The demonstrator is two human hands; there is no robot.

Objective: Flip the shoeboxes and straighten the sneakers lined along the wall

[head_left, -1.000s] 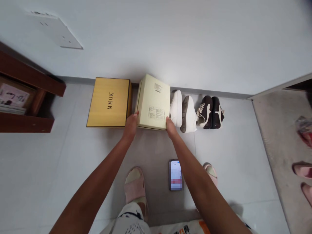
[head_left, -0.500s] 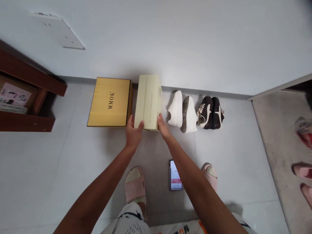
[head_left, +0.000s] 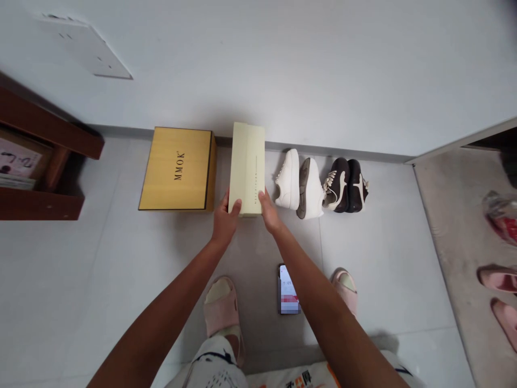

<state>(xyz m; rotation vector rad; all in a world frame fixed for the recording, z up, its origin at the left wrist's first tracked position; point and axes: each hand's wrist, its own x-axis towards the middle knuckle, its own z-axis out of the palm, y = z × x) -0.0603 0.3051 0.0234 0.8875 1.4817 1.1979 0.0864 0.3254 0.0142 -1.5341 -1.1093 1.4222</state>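
Observation:
Between my two hands is a cream shoebox (head_left: 246, 161), its long side pointing toward the wall and small lettering along its right part. My left hand (head_left: 226, 220) grips the near left corner, thumb on top and fingers down the side. On the near right edge, my right hand (head_left: 270, 212) holds it with the thumb on the upper face; most of its fingers are hidden underneath. To the left stands a yellow MMOK box (head_left: 177, 170). A pair of white shoes (head_left: 289, 180) lies on the right, beside a pair of dark brown and white shoes (head_left: 338, 186).
A wall (head_left: 258, 70) runs behind the boxes and shoes. The phone (head_left: 287, 291) lies on the floor near my right forearm. Dark red wooden furniture (head_left: 40, 205) stands at far left. Pink slippers (head_left: 498, 280) lie beyond the doorway edge on the right; my feet wear pink slippers too.
The cream shoebox has rolled about its long axis between my hands, so its lettered face is turned more upward. Its gap from the yellow box looks wider. The view has shifted slightly.

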